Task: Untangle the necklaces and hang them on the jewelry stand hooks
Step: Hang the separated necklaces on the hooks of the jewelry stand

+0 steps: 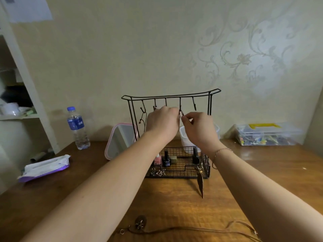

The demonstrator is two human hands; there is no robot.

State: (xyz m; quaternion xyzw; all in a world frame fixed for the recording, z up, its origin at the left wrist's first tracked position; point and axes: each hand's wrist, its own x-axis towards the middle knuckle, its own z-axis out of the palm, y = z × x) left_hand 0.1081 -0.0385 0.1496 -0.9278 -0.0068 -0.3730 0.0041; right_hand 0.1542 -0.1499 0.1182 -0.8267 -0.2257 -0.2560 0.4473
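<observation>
While a wipes pack (pixel 45 168) and a water bottle (pixel 76 127) are sitting at the left of the table (pixel 174 198), your left hand (pixel 163 122) is reaching up among the hooks of the jewelry stand (pixel 170 133), fingers curled, though you cannot tell what it is gripping. Your right hand (pixel 198 127) is pinching a necklace cord (pixel 181 113) at a middle hook. A leaf pendant (pixel 200 182) is dangling before the stand's basket. Another necklace (pixel 183 228) is lying on the near table edge. A clear plastic box (pixel 264 134) is resting far right.
</observation>
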